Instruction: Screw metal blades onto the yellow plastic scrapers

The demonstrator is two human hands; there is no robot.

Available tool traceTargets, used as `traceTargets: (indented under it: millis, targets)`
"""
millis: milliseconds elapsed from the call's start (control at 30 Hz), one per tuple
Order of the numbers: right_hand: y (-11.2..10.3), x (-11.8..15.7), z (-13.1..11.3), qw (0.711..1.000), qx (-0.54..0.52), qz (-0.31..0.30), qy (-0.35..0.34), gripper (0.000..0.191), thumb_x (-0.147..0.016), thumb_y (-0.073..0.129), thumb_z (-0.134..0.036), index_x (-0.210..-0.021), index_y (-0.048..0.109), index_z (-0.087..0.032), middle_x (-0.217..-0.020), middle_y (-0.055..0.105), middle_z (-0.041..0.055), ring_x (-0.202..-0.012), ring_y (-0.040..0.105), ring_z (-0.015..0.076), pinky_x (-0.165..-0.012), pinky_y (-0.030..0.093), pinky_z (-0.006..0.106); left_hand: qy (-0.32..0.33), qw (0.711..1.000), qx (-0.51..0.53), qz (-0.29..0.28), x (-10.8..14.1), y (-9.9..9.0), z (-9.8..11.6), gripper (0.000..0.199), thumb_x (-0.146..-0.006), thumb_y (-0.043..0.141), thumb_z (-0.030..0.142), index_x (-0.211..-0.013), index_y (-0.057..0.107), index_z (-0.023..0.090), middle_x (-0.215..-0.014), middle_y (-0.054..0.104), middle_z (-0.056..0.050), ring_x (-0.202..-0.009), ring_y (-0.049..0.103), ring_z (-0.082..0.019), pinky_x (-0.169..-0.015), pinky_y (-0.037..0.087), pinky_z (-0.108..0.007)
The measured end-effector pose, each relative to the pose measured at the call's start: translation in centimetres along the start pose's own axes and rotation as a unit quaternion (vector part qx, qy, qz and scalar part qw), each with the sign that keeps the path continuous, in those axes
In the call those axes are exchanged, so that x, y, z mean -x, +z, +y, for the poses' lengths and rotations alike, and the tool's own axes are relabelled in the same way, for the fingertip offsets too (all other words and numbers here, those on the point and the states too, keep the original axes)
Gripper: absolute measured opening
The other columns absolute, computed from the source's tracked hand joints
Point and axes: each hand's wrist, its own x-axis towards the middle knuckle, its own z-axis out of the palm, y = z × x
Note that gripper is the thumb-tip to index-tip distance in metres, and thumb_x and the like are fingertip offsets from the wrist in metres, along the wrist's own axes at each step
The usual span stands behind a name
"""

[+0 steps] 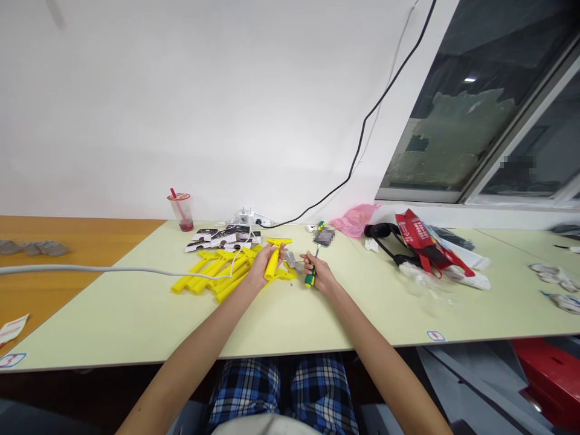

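Observation:
My left hand (259,267) is closed around a yellow plastic T-shaped scraper handle (272,264), its wide head pointing away from me. My right hand (323,275) grips a screwdriver (310,280) by its green and yellow handle, with the metal shaft rising toward the wall. Between the hands, small grey metal pieces (290,258) show near the left fingers; their exact kind is unclear. Beside and partly behind my left hand lies a pile of similar yellow handles (212,275). A pixelated dark patch (324,236) hides whatever is beyond the screwdriver's shaft.
Black-and-white packets (222,238) lie behind the pile, near a power strip (247,217). A drink cup (182,211) stands at the back left. A white cable (113,269) crosses from the left. Rightward are a pink bag (356,220), headphones (383,231) and a red bag (419,238).

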Motion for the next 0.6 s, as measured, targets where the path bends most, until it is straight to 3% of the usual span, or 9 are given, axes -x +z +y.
traceTargets:
  millis: [133, 267, 500, 600]
  targets:
    - [-0.13, -0.27, -0.09, 1.0, 0.002, 0.018, 0.003, 0.012, -0.092, 0.085, -0.019, -0.091, 0.073, -0.017, -0.068, 0.054, -0.0044, -0.051, 0.044, 0.0062, -0.041, 0.043, 0.015, -0.004, 0.999, 0.043, -0.002, 0.38, 0.39, 0.08, 0.03, -0.089, 0.063, -0.003, -0.103, 0.053, 0.022, -0.124, 0.075, -0.014, -0.112, 0.081, -0.025, -0.096, 0.07, -0.038]
    - [0.14, -0.26, -0.04, 1.0, 0.003, 0.029, -0.002, 0.012, -0.085, 0.082, -0.008, -0.086, 0.073, -0.016, -0.078, 0.067, 0.0023, -0.057, 0.051, 0.0074, -0.043, 0.043, 0.015, -0.008, 0.997, 0.082, -0.003, 0.65, 0.55, 0.2, 0.031, -0.089, 0.06, -0.007, -0.103, 0.054, 0.021, -0.121, 0.075, -0.014, -0.106, 0.081, -0.022, -0.089, 0.069, -0.031]
    - [0.18, -0.18, 0.19, 0.999, 0.029, 0.023, -0.005, 0.008, -0.084, 0.079, -0.007, -0.083, 0.074, -0.014, -0.072, 0.067, 0.0051, -0.056, 0.049, 0.0098, -0.042, 0.043, 0.018, -0.008, 0.997, 0.074, -0.016, 0.36, 0.32, 0.09, 0.033, -0.086, 0.064, -0.006, -0.103, 0.054, 0.021, -0.118, 0.076, -0.013, -0.1, 0.081, -0.021, -0.086, 0.068, -0.03]
    - [0.06, -0.22, 0.18, 0.999, 0.036, 0.029, -0.015, 0.012, -0.081, 0.082, -0.007, -0.082, 0.073, -0.015, -0.082, 0.074, 0.0095, -0.058, 0.051, 0.0102, -0.043, 0.045, 0.019, -0.008, 0.998, 0.065, -0.023, 0.11, 0.04, 0.05, 0.035, -0.085, 0.066, -0.006, -0.103, 0.053, 0.021, -0.117, 0.076, -0.012, -0.098, 0.08, -0.02, -0.082, 0.068, -0.028]
